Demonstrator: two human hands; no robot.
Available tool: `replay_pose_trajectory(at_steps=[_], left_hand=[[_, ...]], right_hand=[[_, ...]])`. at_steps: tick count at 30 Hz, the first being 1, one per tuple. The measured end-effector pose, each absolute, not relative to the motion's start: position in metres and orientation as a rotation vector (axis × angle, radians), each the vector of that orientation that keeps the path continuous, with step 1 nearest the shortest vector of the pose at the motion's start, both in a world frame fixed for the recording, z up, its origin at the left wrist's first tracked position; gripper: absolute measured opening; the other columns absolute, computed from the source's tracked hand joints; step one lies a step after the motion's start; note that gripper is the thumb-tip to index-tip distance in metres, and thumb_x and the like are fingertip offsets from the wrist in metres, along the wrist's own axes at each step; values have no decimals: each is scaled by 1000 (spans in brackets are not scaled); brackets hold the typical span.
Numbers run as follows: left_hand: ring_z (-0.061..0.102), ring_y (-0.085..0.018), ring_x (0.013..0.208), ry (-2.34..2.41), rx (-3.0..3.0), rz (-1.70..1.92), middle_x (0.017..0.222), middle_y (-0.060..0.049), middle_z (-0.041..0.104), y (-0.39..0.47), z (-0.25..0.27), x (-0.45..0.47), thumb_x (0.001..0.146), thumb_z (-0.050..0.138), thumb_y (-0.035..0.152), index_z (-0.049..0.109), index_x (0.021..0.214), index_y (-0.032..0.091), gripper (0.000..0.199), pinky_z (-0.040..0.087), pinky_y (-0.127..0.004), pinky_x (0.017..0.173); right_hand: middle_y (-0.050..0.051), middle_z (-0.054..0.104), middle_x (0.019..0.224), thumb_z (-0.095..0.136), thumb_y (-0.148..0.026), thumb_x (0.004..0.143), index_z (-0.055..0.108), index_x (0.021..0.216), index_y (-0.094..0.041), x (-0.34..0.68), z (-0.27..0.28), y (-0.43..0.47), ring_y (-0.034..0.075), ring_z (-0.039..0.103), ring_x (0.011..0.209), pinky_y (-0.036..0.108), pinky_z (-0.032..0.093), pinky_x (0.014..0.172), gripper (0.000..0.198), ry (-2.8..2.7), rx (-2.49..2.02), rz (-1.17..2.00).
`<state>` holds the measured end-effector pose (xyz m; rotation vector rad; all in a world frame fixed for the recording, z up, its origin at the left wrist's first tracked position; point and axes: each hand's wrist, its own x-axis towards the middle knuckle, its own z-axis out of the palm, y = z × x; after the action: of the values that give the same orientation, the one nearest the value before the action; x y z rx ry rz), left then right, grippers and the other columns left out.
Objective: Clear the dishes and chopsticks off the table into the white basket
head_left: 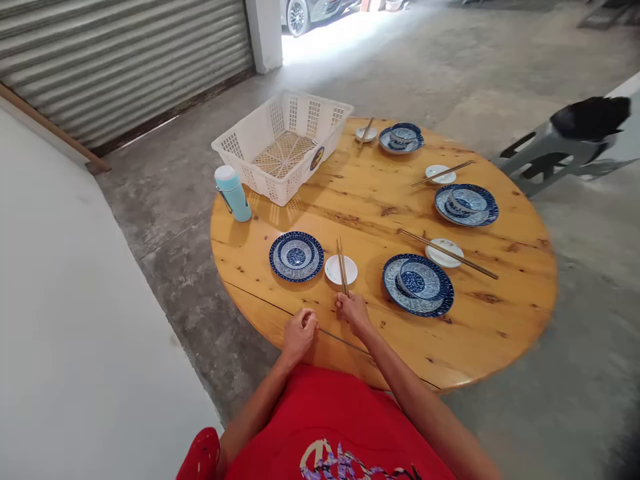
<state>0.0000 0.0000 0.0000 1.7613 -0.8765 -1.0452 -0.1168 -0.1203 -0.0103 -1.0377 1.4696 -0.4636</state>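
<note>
A pair of chopsticks (pixel 343 268) lies across a small white saucer (pixel 333 275), and my right hand (pixel 353 311) pinches their near ends. My left hand (pixel 300 331) rests at the table's near edge, its fingers curled in with nothing visible in them. Left of the saucer is a blue-patterned plate (pixel 273 265) with a matching bowl (pixel 295 254) on it. To the right of my right hand, another blue-patterned plate (pixel 445 301) carries a bowl (pixel 419 279), beside a saucer (pixel 453 257) with chopsticks (pixel 450 253) laid across it.
The round wooden table (pixel 345 207) also holds similar settings along its right and far sides. A white plastic basket (pixel 280 190) stands at the far left edge, near a light blue bottle (pixel 234 195). Beyond the table's right side is a grey stool (pixel 555 150).
</note>
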Motion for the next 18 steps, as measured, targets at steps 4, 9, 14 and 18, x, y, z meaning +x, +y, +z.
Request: replay_pose_trajectory(at_steps=[4,9,14,18], left_hand=[[66,-16,70,-942,1657,-1155,75,0,66,-23,3,-6,90,49,38,61,85,22,21,52,-28,70],[68,-18,81,-979,1482,-1238,85,-3,69,-45,13,-36,92,47,44,62,91,22,27,54,-31,80],[68,-18,80,-897,1517,-1189,85,-3,68,-38,20,-68,92,47,50,63,92,22,33,54,-30,77],[67,-18,76,-807,1673,-997,82,-4,68,-20,19,-94,90,51,52,64,90,19,36,52,-29,75]], right_hand=[[-6,39,50,53,-51,79,47,73,-20,-136,-8,-102,7,28,39,21,21,38,32,1507,-985,-526],[-4,39,54,55,-73,71,46,68,-21,-153,1,-87,9,31,48,24,25,44,52,1471,-1051,-632],[-1,39,55,43,-76,81,41,61,-22,-211,25,-133,12,35,53,26,28,50,57,1551,-1481,-770],[5,53,58,26,-57,95,65,84,-15,-311,34,-215,18,48,54,28,33,54,58,1755,-1957,-679]])
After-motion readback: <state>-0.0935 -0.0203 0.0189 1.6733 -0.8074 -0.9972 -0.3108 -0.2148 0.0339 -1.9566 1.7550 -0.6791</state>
